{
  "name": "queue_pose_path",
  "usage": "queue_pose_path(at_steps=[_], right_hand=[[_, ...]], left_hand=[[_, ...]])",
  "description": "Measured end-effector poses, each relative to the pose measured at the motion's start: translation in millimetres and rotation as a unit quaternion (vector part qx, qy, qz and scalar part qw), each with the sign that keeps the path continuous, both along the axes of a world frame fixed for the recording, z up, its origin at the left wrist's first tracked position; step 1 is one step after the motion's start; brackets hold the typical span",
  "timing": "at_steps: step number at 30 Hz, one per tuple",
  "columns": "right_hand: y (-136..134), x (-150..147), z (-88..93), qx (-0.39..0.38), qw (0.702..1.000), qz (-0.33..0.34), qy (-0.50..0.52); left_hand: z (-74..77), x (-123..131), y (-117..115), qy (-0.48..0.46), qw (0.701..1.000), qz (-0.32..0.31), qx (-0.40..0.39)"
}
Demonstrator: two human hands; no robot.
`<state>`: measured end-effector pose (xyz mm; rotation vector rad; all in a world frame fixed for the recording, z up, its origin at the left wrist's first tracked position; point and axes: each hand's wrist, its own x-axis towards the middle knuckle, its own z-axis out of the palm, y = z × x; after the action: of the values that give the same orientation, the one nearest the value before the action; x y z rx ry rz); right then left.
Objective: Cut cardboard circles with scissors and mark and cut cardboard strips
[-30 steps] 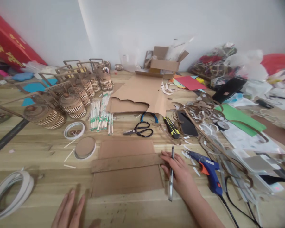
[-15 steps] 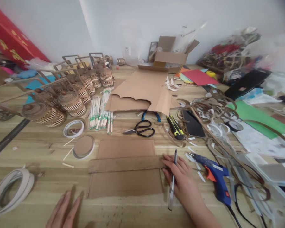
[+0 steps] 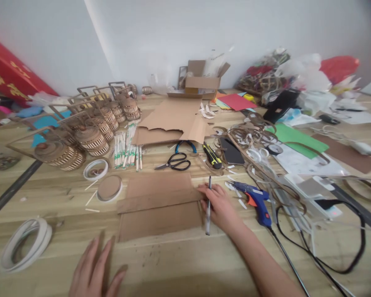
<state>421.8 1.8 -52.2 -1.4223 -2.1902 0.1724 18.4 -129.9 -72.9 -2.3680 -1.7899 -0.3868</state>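
A pen stays tucked in the fingers of my right hand, its tip pointing away from me. That hand's fingertips touch the right end of a narrow brown cardboard strip. The strip lies across a flat rectangular cardboard sheet, which shows above and below it. At the bottom left, my left hand is open with fingers spread, low over or on the table and apart from the sheet. A round cardboard disc in a white ring sits left of the sheet.
Black-handled scissors, a yellow utility knife and a phone lie beyond the sheet. A blue glue gun with a trailing cord is at right. Woven bamboo lanterns stand back left; white rings rest front left.
The view has turned to the right, showing more of that side. More of my left hand now shows. My right hand keeps the pen and stays at the strip's right end.
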Motion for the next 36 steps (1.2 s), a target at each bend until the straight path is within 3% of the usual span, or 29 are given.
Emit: queue_pose_path(at_steps=[6,8,12,15,20,24,28,32,36], right_hand=[[3,3,7.6,0.017,1.0,0.011,0.002],[-1,3,15.2,0.023,1.0,0.012,-0.002],[-18,-4,34.2,-0.002,0.998,0.026,-0.063],[-34,-15,38.9,-0.026,0.992,0.027,-0.123],[-45,-27,25.4,-0.023,0.986,0.018,-0.164],[-41,-26,22.7,-0.053,0.986,0.02,-0.159],[-29,-19,33.9,-0.09,0.986,0.019,-0.142],[-8,-13,41.3,-0.062,0.989,-0.012,-0.137],[10,-10,37.8,-0.056,0.988,-0.005,-0.145]], left_hand=[[8.9,7,17,0.033,0.998,-0.04,0.034],[17.3,12,28,0.031,0.996,-0.05,0.065],[29.6,22,49,0.048,0.996,-0.048,0.055],[28.7,29,59,0.062,0.996,-0.05,0.04],[19.3,38,70,0.053,0.995,-0.081,0.03],[16.0,41,77,0.032,0.996,-0.079,0.005],[18.7,40,80,0.054,0.995,-0.081,-0.029],[24.7,42,78,0.091,0.992,-0.081,-0.042],[33.4,51,78,0.103,0.992,-0.055,-0.056]])
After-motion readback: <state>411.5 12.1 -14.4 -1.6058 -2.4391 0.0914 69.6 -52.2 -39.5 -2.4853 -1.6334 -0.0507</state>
